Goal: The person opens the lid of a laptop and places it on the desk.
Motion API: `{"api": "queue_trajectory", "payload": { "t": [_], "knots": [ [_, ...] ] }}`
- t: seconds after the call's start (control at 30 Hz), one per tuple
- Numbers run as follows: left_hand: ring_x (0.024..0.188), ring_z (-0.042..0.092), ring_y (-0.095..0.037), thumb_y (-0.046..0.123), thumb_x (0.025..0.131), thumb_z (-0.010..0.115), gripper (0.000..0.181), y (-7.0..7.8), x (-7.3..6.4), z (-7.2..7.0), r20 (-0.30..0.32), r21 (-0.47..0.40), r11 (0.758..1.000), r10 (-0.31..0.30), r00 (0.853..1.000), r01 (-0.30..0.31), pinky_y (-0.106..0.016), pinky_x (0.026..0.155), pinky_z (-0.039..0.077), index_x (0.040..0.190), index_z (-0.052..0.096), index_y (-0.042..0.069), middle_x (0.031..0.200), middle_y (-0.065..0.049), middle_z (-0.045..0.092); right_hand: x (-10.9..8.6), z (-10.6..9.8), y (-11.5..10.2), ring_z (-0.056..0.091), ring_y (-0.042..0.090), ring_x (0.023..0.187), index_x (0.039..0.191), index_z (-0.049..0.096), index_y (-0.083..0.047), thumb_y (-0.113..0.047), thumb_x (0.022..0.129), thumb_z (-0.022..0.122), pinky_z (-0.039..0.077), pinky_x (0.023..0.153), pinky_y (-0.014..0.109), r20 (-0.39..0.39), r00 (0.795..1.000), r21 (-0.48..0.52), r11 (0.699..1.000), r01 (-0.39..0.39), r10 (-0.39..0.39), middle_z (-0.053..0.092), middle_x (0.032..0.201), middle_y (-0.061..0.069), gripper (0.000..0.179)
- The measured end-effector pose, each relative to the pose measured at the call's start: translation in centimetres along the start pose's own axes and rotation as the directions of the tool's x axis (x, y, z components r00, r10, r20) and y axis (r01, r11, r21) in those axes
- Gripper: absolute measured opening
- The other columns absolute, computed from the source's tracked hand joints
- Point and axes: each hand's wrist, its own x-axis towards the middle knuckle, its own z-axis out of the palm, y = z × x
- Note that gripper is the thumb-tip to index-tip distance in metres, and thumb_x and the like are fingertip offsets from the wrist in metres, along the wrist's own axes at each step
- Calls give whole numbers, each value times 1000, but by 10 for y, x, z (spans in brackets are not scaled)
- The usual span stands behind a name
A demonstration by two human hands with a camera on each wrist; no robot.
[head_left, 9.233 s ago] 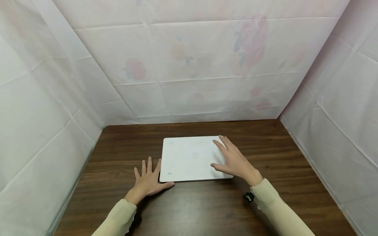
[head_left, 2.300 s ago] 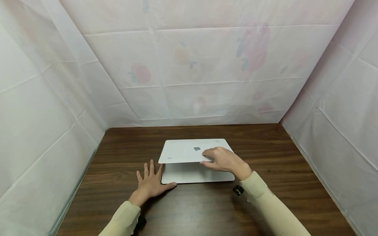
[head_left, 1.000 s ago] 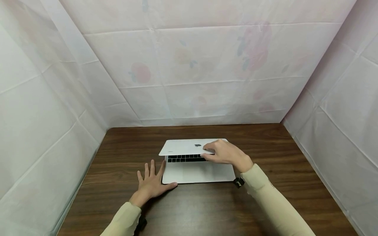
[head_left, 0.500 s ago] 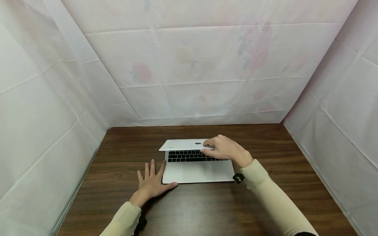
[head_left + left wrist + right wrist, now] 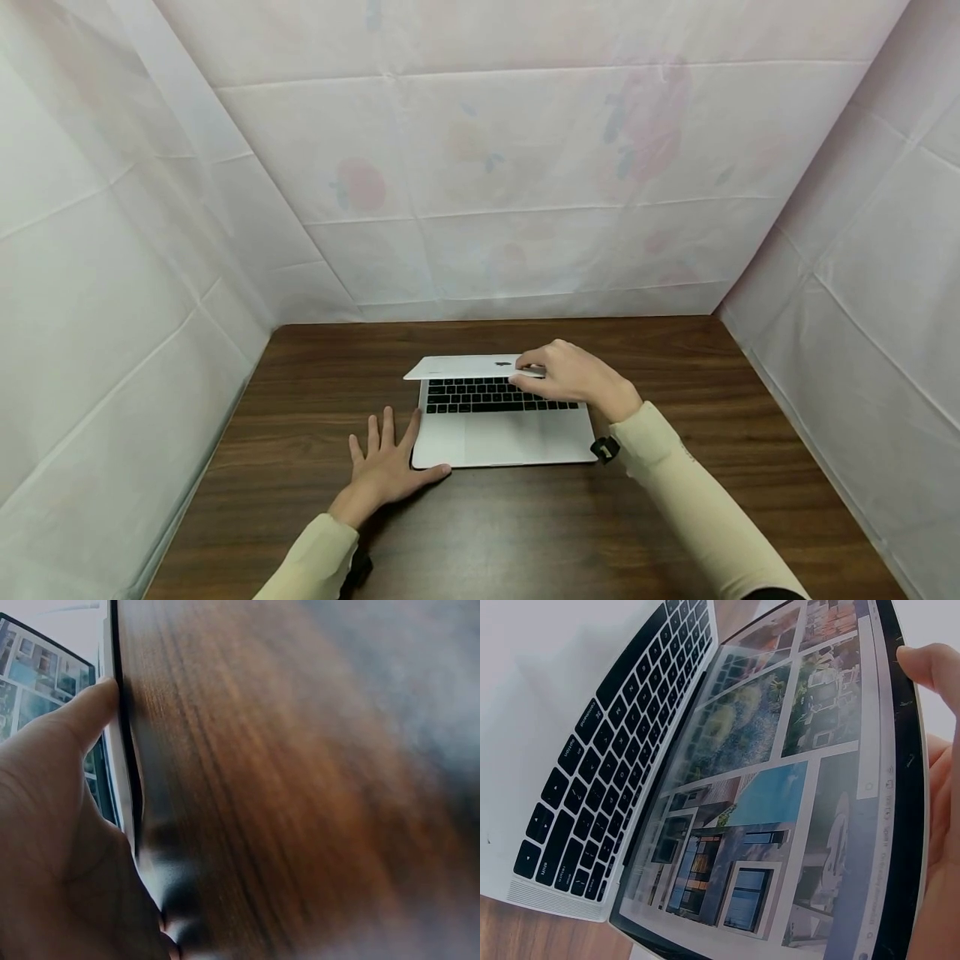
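A silver laptop [image 5: 487, 439] lies on the wooden table, its lid [image 5: 457, 366] tilted up part way over the black keyboard [image 5: 480, 394]. My right hand [image 5: 573, 379] pinches the lid's front edge right of the logo, thumb on the screen side and fingers on the outer face. In the right wrist view the lit screen [image 5: 765, 780] shows a grid of pictures. My left hand [image 5: 386, 471] rests with spread fingers at the base's front left corner, thumb along the front edge. The left wrist view shows that thumb [image 5: 94, 712] at the laptop's edge.
The brown wooden table [image 5: 487, 533] reaches in front of and around the laptop. Pale fabric with faded fruit prints [image 5: 465, 183] hangs behind it, and plain white sheets [image 5: 862, 333] line both sides. A small black device [image 5: 605, 450] sits at the right wrist.
The laptop began closed with my right hand over it. That hand has since gripped the lid and raised it, uncovering the keyboard; the left hand stays at the corner.
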Motion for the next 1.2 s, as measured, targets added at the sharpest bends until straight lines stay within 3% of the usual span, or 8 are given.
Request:
{"api": "queue_trajectory", "payload": {
  "t": [0.27, 0.47, 0.67, 1.0, 1.2],
  "knots": [
    [156, -11, -51, 92, 77, 53, 117, 0, -1, 0, 3, 2, 1000, 0, 1000, 0, -80, 114, -9, 167, 14, 27, 171, -24, -10, 1, -2, 0, 49, -1, 51, 116, 78, -13, -47, 102, 57, 56, 71, 30, -13, 1000, 1, 1000, 26, -26, 79, 99, 1, 42],
    [156, -11, -51, 92, 77, 53, 118, 0, 1, 1, 1, 3, 1000, 6, 1000, -6, -80, 114, -10, 167, 14, 27, 171, -25, -9, 2, -3, 1, 64, 1, 69, 114, 78, -14, -47, 103, 57, 58, 76, 32, -24, 999, 2, 999, 33, -33, 78, 105, 0, 40],
    [156, -11, -51, 92, 78, 53, 117, 2, 1, 1, 6, 4, 1000, 2, 1000, -2, -79, 114, -10, 167, 12, 28, 171, -25, -9, 4, -3, 4, 68, 4, 81, 109, 77, -17, -46, 102, 60, 57, 79, 32, -41, 999, 29, 999, 17, -15, 77, 104, -5, 34],
    [156, -12, -51, 91, 78, 54, 117, 3, 0, 0, 9, -12, 1000, 0, 1000, 0, -79, 113, -13, 167, 13, 27, 171, -26, -9, 9, -11, 3, 64, 6, 68, 106, 77, -18, -45, 102, 60, 55, 73, 32, -44, 999, 43, 999, 13, -11, 75, 92, -6, 32],
    [157, -10, -51, 91, 78, 54, 117, 4, -2, -1, 6, -25, 1000, -4, 1000, 4, -78, 113, -14, 167, 15, 26, 171, -26, -6, 12, -15, 5, 65, 5, 71, 107, 76, -20, -47, 103, 59, 57, 77, 35, -27, 999, 35, 999, -25, 26, 75, 92, -8, 33]
  ]
}}
